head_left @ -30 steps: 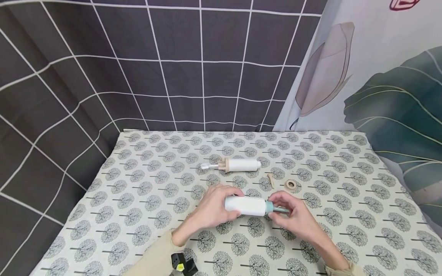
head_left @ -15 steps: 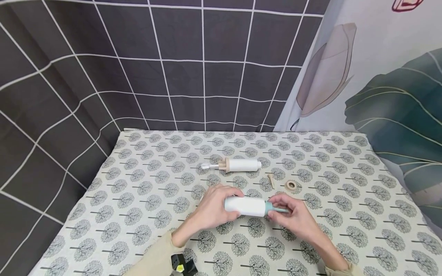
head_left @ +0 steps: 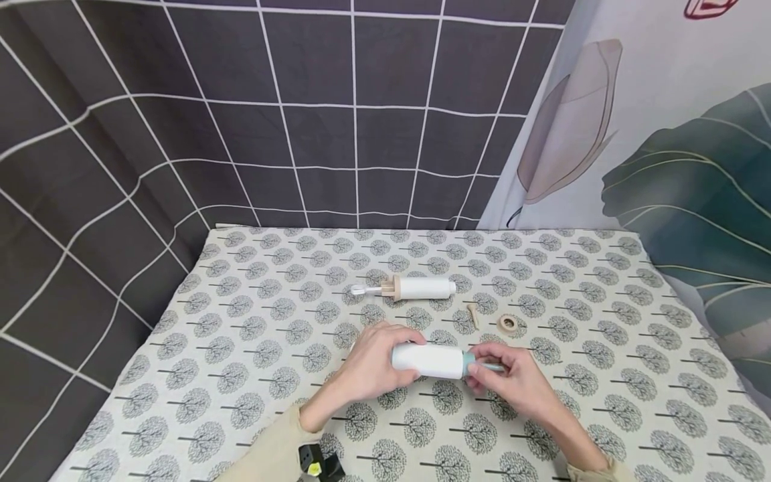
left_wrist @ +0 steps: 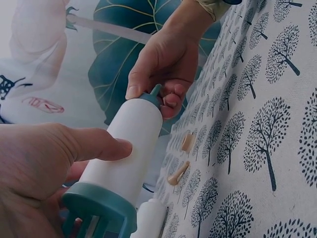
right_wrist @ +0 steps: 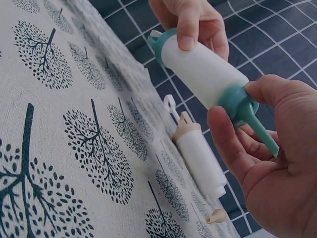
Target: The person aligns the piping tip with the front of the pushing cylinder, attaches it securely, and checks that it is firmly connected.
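A white bottle point(head_left: 430, 360) is held level over the cloth, a teal nozzle cap point(right_wrist: 237, 105) on its right end and a teal pronged collar point(left_wrist: 101, 201) at the other. My left hand point(head_left: 381, 360) grips the body near the collar, thumb laid along the white side. At the cap end, my right hand point(head_left: 502, 371) pinches the teal cap between thumb and fingers, with the thin spout point(right_wrist: 260, 131) pointing back toward the palm. Beyond them lies a second white bottle point(head_left: 424, 288) with a beige pronged collar point(head_left: 391, 288) and a pale brush-like tip point(head_left: 361, 290).
On the cloth behind the right hand sit a small beige nozzle point(head_left: 472, 315) and a beige ring cap point(head_left: 508, 323). The table point(head_left: 289, 408) wears a tree-print cloth. A dark grid curtain point(head_left: 313, 134) hangs at the back, a leaf-print one point(head_left: 693, 201) at the right.
My right fingers have shifted round the teal cap, the thumb now lower over it, and the spout shows less. The left hand and the bottle body stay in place.
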### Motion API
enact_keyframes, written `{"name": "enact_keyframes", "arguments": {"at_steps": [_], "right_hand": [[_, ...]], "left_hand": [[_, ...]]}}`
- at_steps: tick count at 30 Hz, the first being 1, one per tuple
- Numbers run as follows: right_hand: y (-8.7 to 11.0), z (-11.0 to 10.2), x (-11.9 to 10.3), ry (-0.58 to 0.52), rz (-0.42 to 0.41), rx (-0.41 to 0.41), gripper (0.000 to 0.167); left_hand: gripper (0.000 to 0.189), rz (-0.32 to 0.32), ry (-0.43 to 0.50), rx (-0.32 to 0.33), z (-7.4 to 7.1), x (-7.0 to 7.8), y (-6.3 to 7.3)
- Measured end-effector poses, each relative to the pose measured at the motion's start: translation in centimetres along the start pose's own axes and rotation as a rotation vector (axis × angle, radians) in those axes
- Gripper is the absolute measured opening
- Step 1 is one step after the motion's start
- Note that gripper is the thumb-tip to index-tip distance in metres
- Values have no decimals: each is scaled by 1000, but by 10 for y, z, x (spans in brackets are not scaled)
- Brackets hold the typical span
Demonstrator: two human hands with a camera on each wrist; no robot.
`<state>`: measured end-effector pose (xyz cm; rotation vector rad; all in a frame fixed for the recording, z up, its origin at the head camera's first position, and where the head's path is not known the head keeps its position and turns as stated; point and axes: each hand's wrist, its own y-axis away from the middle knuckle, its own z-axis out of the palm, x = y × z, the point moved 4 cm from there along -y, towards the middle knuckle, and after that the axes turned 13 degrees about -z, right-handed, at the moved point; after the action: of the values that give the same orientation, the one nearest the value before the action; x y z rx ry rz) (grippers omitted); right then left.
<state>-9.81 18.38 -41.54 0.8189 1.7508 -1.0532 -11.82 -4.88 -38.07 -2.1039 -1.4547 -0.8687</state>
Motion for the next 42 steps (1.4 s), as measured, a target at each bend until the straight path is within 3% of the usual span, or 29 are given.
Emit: {"name": "enact_keyframes", "arguments": {"at_steps": [16,24,29,36,42], "right_hand": [[1,-1,2,11,-6,-52,22],[-1,-2,2,93,39,17,27],[-3,-2,-2,96,-100,66,36],[-6,0,-8,36,-363,36,50],[-7,3,-6,49,-405,42,49]], "left_hand": [[44,15,8,-1,1,1,-1],[44,-7,27,-10,1,-1,-1],[45,-29,51,-2,0,-3,-2],[44,-27,58,-1,0,-4,-3],[43,-33,48,-1,0,-4,-2]]}}
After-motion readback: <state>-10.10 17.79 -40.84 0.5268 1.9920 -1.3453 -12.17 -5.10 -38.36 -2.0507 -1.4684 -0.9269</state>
